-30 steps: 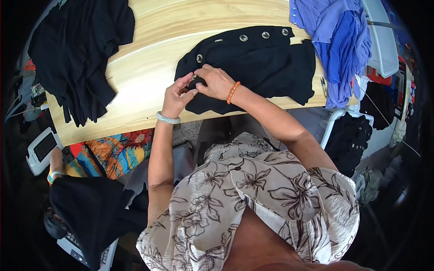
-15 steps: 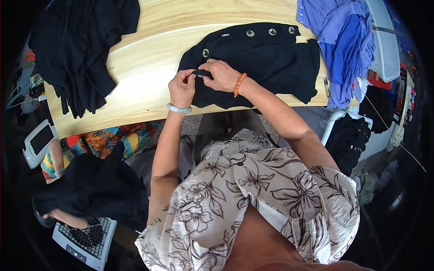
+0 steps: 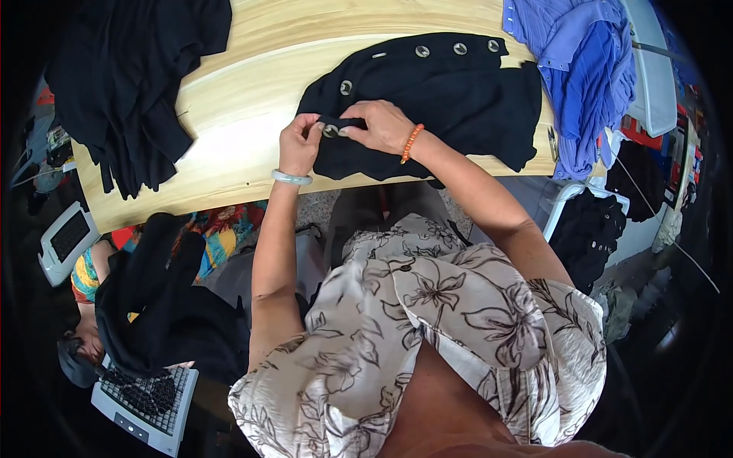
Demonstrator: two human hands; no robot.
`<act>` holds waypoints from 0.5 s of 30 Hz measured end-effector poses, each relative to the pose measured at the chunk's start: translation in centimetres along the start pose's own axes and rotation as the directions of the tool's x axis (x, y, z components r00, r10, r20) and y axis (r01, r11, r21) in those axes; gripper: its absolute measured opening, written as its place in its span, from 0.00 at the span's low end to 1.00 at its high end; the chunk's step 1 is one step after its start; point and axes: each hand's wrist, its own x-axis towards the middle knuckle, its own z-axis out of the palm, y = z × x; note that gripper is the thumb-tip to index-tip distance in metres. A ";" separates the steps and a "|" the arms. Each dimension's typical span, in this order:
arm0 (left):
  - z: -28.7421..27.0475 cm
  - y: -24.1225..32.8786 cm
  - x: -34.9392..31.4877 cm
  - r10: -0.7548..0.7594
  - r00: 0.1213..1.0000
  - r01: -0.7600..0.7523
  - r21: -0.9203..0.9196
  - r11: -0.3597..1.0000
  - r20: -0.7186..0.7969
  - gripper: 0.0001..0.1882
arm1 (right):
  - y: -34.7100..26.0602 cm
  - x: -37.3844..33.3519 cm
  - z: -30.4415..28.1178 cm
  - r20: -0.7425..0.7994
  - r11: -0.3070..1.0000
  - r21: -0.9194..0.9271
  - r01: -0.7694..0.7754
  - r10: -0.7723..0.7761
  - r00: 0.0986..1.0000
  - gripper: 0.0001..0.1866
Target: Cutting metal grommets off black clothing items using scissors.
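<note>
Gripping black garment (image 3: 443, 107) in both hands (image 3: 388, 127), one either side of round button (image 3: 330, 131).

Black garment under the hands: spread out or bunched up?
Mostly spread: the garment lies broadly flat on the table, buttons showing along its far edge.

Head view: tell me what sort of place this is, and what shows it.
Probably a garment workshop: a black garment with large round buttons lies on the wooden table, between black fabric on the left and purple-blue clothing on the right.
</note>
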 end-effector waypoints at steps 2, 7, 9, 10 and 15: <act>-0.9 -0.8 -0.1 0.101 0.989 -0.050 0.387 0.921 -0.112 0.05 | -0.4 -0.5 -1.3 -0.002 0.961 -0.254 -0.109 0.112 0.994 0.10; 2.6 6.0 1.5 0.493 0.870 -0.377 0.609 0.698 -0.027 0.12 | 0.7 -1.7 -2.7 -0.102 0.906 -0.402 -0.132 0.099 0.990 0.08; 4.1 5.8 3.4 0.540 0.841 -0.467 0.557 0.687 0.039 0.14 | 0.3 -1.4 -2.3 -0.135 0.928 -0.366 -0.061 0.012 0.991 0.06; 4.9 6.0 4.2 0.492 0.869 -0.433 0.569 0.699 0.057 0.15 | 0.1 -1.3 -2.2 -0.155 0.934 -0.353 -0.044 -0.012 0.988 0.05; 5.3 5.3 7.3 0.253 0.952 -0.304 0.654 0.693 0.174 0.12 | 0.5 -1.7 -2.4 -0.195 0.956 -0.289 -0.040 -0.018 0.981 0.05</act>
